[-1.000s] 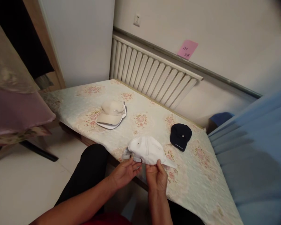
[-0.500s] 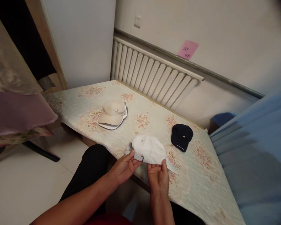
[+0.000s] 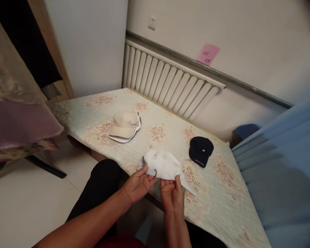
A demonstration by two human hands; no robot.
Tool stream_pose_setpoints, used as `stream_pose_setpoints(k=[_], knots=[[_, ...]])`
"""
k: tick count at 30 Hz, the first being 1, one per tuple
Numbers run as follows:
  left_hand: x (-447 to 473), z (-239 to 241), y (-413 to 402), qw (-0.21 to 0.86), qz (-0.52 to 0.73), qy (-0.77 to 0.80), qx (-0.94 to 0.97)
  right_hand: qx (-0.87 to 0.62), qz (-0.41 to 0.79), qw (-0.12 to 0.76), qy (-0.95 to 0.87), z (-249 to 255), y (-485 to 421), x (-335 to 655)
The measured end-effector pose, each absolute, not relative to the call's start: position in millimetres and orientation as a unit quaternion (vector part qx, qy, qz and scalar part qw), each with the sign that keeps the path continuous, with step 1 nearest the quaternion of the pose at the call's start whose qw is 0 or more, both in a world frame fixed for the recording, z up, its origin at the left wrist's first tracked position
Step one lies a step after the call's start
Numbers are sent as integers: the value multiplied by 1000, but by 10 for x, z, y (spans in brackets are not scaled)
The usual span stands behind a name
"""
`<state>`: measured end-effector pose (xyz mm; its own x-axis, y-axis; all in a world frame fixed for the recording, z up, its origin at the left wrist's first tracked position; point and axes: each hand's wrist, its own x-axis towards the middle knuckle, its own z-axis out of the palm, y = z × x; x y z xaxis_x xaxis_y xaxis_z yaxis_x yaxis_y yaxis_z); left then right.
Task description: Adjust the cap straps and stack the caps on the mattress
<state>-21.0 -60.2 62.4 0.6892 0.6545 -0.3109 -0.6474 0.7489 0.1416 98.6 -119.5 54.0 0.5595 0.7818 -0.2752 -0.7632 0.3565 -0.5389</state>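
A white cap (image 3: pixel 163 166) lies flattened at the near edge of a floral mattress (image 3: pixel 222 193). My left hand (image 3: pixel 136 184) pinches the cap's back strap on the left. My right hand (image 3: pixel 172 195) grips the cap's lower edge near the brim. Both hands have their fingers closed on the fabric. Farther back on the mattress sit a beige cap (image 3: pixel 124 125) stacked on a white one, and to the right a dark navy cap (image 3: pixel 200 150).
A white radiator (image 3: pixel 167 82) runs along the wall behind the mattress, with a pink note (image 3: pixel 208 54) and a socket (image 3: pixel 152 22) above it. Blue fabric (image 3: pixel 281 165) fills the right side. Pillows (image 3: pixel 20 124) are at the left. My dark-trousered knee (image 3: pixel 103 179) is below.
The white cap's crown has been pressed flatter between my hands. Both hands stay on it, shifted slightly.
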Motion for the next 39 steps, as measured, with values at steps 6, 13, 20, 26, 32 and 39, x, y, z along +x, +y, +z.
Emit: stream_pose_setpoints(k=[6, 13, 20, 26, 32, 39], knots=[[-192, 585, -575, 911, 351, 213, 31, -348, 458, 817, -29, 519, -1208, 1012], [-204, 593, -553, 900, 365, 235, 38, -347, 456, 819, -35, 508, -1218, 1040], [-153, 591, -579, 905, 359, 225, 40, -325, 446, 834, -11, 525, -1253, 1050], [-92, 641, -618, 917, 342, 195, 59, -326, 465, 814, -123, 623, -1252, 887], [-79, 647, -618, 920, 343, 172, 78, -355, 450, 807, -144, 671, -1238, 872], [-99, 744, -637, 916, 356, 170, 69, -332, 430, 829, -134, 740, -1272, 942]])
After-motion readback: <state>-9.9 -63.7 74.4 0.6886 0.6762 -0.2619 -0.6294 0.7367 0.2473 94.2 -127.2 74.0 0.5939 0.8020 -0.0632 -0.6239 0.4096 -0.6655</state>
